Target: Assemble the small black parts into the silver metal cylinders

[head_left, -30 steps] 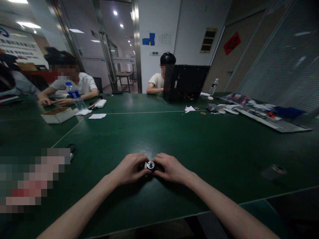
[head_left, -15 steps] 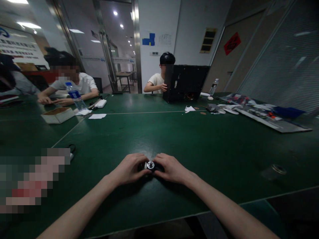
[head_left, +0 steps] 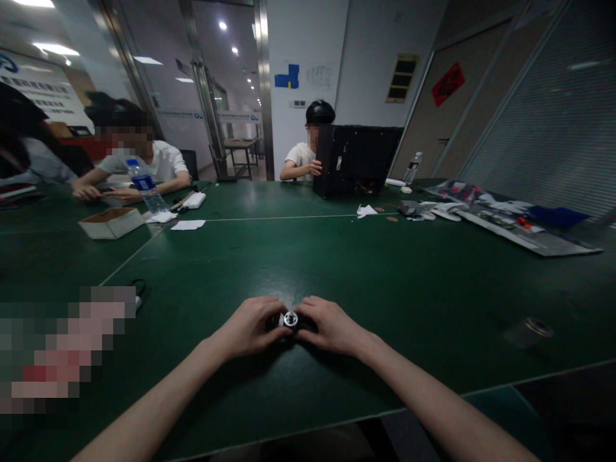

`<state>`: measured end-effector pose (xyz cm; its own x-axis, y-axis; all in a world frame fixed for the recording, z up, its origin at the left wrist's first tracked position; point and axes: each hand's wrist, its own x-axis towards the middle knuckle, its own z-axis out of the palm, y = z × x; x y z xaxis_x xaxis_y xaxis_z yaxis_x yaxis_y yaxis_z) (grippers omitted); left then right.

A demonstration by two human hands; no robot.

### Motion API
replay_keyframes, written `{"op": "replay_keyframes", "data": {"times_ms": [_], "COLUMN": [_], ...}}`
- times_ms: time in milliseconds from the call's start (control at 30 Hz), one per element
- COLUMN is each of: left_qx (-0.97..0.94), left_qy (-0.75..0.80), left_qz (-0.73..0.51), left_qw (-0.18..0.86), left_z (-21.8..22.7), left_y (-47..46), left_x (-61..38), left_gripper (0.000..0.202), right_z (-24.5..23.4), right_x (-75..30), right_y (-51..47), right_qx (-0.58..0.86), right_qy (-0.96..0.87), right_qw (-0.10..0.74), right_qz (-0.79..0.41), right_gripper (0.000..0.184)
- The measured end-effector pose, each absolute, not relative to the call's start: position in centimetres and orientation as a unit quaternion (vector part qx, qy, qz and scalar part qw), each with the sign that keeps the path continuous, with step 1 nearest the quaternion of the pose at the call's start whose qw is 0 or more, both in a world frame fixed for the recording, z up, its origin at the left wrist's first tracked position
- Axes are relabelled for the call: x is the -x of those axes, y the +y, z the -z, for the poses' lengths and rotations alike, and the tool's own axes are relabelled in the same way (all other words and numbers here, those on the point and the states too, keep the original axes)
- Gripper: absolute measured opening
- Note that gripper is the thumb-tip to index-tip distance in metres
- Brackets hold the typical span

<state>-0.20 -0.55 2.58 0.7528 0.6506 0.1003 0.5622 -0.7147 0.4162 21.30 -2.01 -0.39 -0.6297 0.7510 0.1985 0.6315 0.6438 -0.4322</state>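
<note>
A small round metal part (head_left: 290,319) with a dark body sits on the green table (head_left: 337,269) close to its near edge. My left hand (head_left: 250,326) grips it from the left, fingers curled round it. From the right my right hand (head_left: 330,326) does the same, its fingers closed on the part. Only the silver round top of the part shows between my fingertips; the rest is hidden by my fingers.
A small round metal piece (head_left: 538,327) lies at the near right. A cardboard box (head_left: 111,222), water bottle (head_left: 143,185) and papers lie far left near a seated person. Another person holds a black computer case (head_left: 359,160). Clutter fills the far right.
My hands and the part have stayed put. The far person has put a hand on the black case, which has shifted slightly left.
</note>
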Motion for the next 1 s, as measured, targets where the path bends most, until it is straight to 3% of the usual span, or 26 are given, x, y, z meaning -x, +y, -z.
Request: {"op": "replay_keyframes", "data": {"times_ms": [567,767,1000], "left_qx": [-0.919,-0.919,-0.918], "left_qy": [0.325,0.328,0.332], "left_qz": [-0.123,-0.116,-0.114], "left_qw": [0.186,0.183,0.183], "left_z": [-2.7,-2.7,-2.7], "left_y": [-0.6,-0.6,-0.6], "left_x": [0.1,0.2,0.1], "left_gripper": [0.016,0.016,0.017], "right_z": [-0.5,0.2,0.4], "right_x": [-21.5,-21.4,-21.4], "right_y": [-2.4,-2.3,-2.3], "right_qx": [0.382,0.389,0.385], "right_qy": [-0.864,-0.864,-0.868], "right_qw": [0.255,0.233,0.228], "right_qz": [-0.208,-0.218,-0.213], "right_gripper": [0.034,0.045,0.044]}}
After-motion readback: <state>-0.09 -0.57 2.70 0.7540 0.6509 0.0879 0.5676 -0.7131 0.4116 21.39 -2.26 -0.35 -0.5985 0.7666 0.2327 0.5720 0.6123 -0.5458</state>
